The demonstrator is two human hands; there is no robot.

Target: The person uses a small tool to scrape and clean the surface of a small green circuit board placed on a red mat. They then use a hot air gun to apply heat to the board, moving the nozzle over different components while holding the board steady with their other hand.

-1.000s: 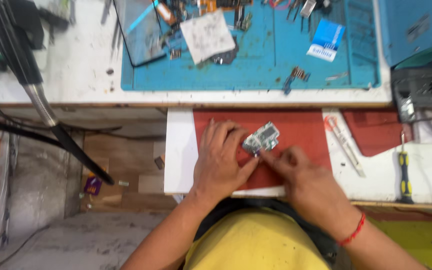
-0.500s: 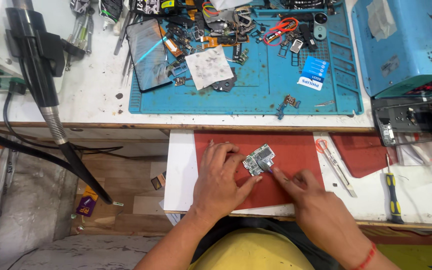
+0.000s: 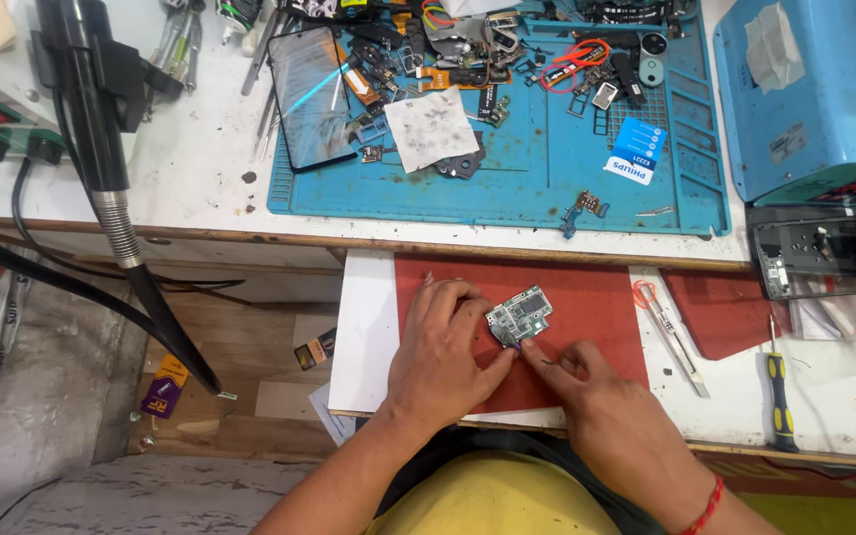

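I see my left hand (image 3: 443, 352) lying flat on the red mat (image 3: 587, 297), fingers spread loosely, its fingertips steadying the small green circuit board (image 3: 519, 315) that rests tilted near the mat's middle. My right hand (image 3: 596, 406) is curled closed just beside the board's lower edge, pinching what looks like a thin tool I cannot make out. On the white surface (image 3: 364, 327) to the right lie tweezers (image 3: 671, 332) and a yellow-handled screwdriver (image 3: 780, 401). Beyond, a blue work mat (image 3: 547, 178) carries scattered phone parts.
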